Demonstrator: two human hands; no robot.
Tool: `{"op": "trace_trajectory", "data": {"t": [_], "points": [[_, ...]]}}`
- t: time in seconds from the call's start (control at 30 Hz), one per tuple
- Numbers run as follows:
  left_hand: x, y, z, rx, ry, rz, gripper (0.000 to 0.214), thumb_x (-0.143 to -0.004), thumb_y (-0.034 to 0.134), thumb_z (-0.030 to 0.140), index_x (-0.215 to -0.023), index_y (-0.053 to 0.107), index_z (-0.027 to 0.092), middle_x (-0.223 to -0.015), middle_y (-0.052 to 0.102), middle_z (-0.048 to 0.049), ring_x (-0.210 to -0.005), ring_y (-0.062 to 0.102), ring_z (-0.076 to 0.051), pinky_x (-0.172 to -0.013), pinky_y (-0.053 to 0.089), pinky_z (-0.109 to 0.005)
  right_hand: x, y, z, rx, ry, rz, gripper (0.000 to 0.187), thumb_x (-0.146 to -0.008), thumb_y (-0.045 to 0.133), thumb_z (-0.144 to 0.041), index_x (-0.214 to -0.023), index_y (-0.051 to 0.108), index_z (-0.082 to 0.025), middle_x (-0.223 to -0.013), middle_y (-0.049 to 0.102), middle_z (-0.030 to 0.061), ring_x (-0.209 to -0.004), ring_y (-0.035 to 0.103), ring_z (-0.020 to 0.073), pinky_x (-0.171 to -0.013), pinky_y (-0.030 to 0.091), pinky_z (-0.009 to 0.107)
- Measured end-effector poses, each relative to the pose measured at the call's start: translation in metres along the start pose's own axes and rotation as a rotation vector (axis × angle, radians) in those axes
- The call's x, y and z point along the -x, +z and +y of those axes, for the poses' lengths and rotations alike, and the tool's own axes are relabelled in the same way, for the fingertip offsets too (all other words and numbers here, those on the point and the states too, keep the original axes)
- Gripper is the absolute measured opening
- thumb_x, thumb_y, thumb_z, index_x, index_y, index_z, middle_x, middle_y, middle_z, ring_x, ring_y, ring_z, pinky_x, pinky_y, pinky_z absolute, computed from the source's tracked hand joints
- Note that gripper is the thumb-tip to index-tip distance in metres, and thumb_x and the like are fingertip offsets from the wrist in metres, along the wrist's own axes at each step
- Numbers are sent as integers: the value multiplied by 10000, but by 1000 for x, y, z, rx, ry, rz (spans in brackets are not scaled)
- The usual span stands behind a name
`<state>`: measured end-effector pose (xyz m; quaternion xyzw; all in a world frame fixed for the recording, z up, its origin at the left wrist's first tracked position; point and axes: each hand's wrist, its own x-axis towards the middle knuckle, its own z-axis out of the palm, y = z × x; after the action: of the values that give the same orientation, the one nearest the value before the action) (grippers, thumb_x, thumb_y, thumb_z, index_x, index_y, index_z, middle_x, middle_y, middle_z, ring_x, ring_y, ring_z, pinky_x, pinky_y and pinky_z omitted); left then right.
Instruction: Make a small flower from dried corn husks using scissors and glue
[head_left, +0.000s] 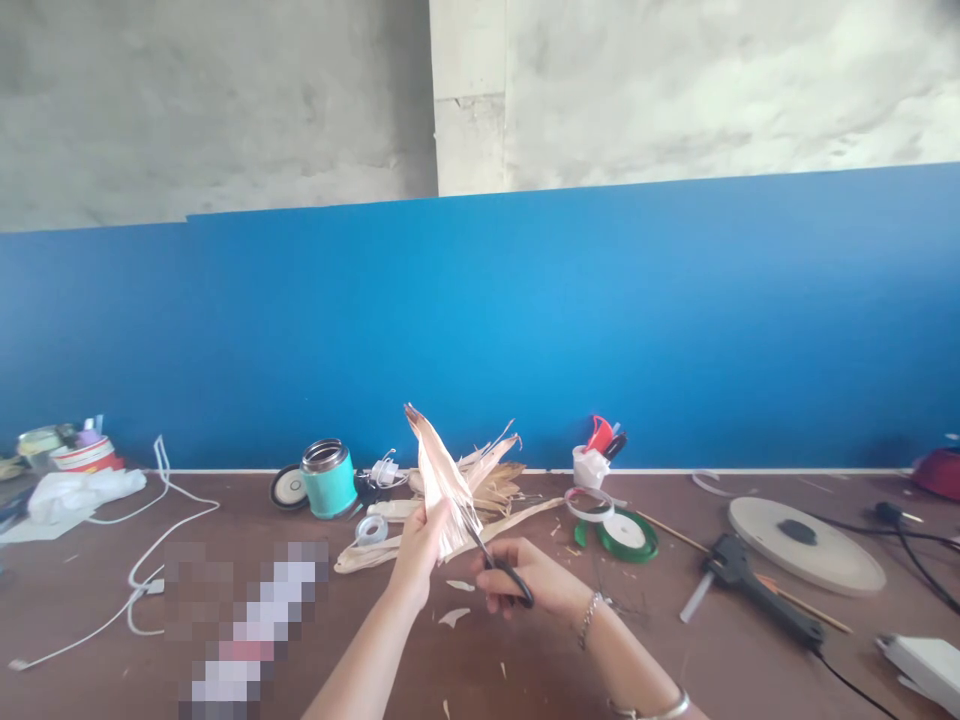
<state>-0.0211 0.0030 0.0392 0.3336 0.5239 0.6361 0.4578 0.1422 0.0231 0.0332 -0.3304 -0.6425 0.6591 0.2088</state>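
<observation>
A pale dried corn husk stands upright in my left hand, its brown tip pointing up. My left fingers are closed round its lower part. In my right hand is a pair of scissors with dark handles. Their blades lie against the right side of the husk; whether they are closed on it I cannot tell. Behind my hands lies a pile of more dried husks. Small cut scraps are scattered on the table below.
Left of the husks stand a turquoise jar and a clear tape roll. To the right are a green ribbon roll, a white cup with pens, a glue gun and a round turntable. A white cable trails on the left.
</observation>
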Motion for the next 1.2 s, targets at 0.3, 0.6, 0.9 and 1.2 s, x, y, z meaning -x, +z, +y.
{"op": "trace_trajectory", "data": {"t": [0.3,0.6,0.9,1.2], "points": [[9,0,17,-79,109,3,422,-619,678,587,-647,644,168,-593,602,-16,-623,545,-177,-569,385,-243,-1,-4,5,-12,21,-14,300,-673,690,-414,-798,619,-150,-533,629,-19,-404,509,65,-389,250,159],[3,-7,13,-163,114,-28,425,-655,640,596,-626,646,172,-632,623,-39,-738,572,-240,-624,410,-264,-3,-5,10,-13,22,-36,324,-672,706,-434,-808,635,-148,-479,586,-36,-382,481,64,-371,232,158],[-4,-16,7,-209,91,-71,430,-692,620,580,-758,707,164,-805,690,-87,-906,572,-286,-762,409,-303,0,-4,6,-39,15,-51,303,-675,707,-424,-779,639,-147,-472,558,-47,-382,459,56,-369,282,151],[-2,-16,10,-109,95,-65,295,-656,715,457,-745,716,176,-854,722,-106,-964,602,-299,-802,433,-300,3,-1,1,-68,14,-52,311,-662,710,-433,-756,646,-144,-446,527,-59,-363,417,48,-377,310,160]]}}
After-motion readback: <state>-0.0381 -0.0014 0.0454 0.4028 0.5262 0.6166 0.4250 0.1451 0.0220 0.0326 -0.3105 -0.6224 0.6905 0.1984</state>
